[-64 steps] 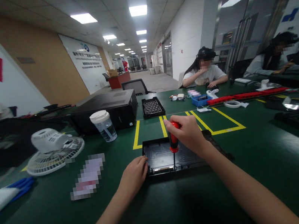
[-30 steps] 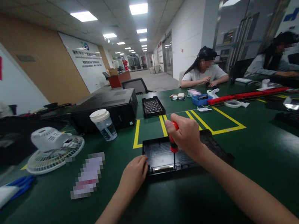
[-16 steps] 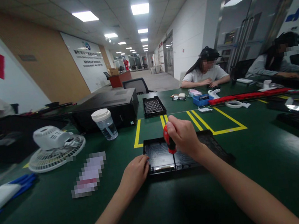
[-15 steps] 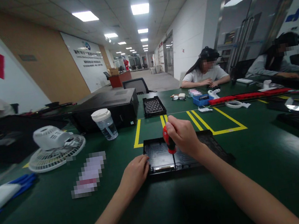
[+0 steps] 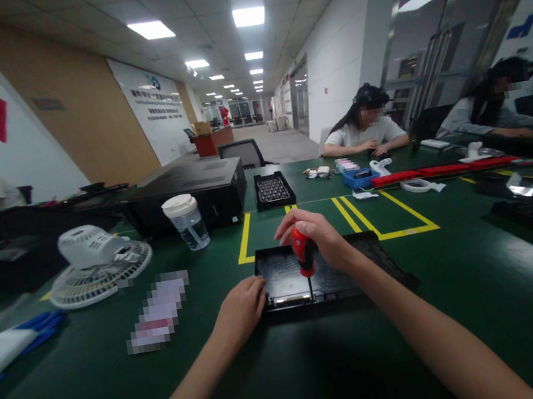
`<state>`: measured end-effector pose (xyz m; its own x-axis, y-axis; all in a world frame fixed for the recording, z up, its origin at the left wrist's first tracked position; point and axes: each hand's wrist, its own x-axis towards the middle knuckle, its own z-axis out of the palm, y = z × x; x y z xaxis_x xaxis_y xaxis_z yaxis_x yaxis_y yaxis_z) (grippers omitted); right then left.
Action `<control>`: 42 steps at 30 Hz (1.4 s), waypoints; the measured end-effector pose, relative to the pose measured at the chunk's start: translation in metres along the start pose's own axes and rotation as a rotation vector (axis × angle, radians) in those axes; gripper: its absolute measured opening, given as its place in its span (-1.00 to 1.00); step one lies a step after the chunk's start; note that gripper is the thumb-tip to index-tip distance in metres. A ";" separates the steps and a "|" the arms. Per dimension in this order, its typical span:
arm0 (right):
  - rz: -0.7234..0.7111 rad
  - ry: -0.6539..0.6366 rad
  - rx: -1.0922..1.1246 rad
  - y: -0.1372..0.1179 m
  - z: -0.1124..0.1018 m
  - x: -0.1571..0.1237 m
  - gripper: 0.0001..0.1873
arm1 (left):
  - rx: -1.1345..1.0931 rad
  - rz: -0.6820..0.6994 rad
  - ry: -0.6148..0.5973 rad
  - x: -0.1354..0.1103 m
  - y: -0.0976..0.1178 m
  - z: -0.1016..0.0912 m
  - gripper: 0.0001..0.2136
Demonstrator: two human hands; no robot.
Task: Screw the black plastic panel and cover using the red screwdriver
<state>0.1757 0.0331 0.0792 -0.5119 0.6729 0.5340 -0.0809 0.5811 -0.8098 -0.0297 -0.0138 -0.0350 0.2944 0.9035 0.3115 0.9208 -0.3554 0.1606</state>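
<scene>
A black rectangular casing [image 5: 278,272] lies flat in front of me, with a metallic strip [image 5: 290,299] along its near inner edge. My left hand [image 5: 243,304] grips the casing's left side, fingers bent over the rim. Standing upright is a red and black screwdriver [image 5: 305,257], its shaft reaching down to the near edge just right of the strip. My right hand [image 5: 320,235] is at the handle, thumb side against it and fingers stretched loosely past its top. The screwdriver's tip is too small to make out against the dark casing.
Left of the casing are a pixelated phone-like item [image 5: 160,311], a white fan [image 5: 99,260] and a lidded cup [image 5: 188,222]. Beyond stand a big black case [image 5: 184,189] and a black tray [image 5: 274,189]. Tape [image 5: 419,186] lies right; co-workers sit beyond.
My right hand's fingers have loosened from a closed grip and stretched out to the left over the screwdriver's handle. The screwdriver, casing and left hand stay in place.
</scene>
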 end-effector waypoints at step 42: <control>0.077 -0.206 0.612 0.013 -0.020 0.002 -0.76 | 0.010 -0.022 -0.021 0.001 0.003 -0.002 -0.72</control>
<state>0.1907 0.0515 0.0742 -0.6845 0.5652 0.4605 -0.4789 0.1277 -0.8685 -0.0276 -0.0144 -0.0325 0.2790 0.9162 0.2878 0.9296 -0.3328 0.1583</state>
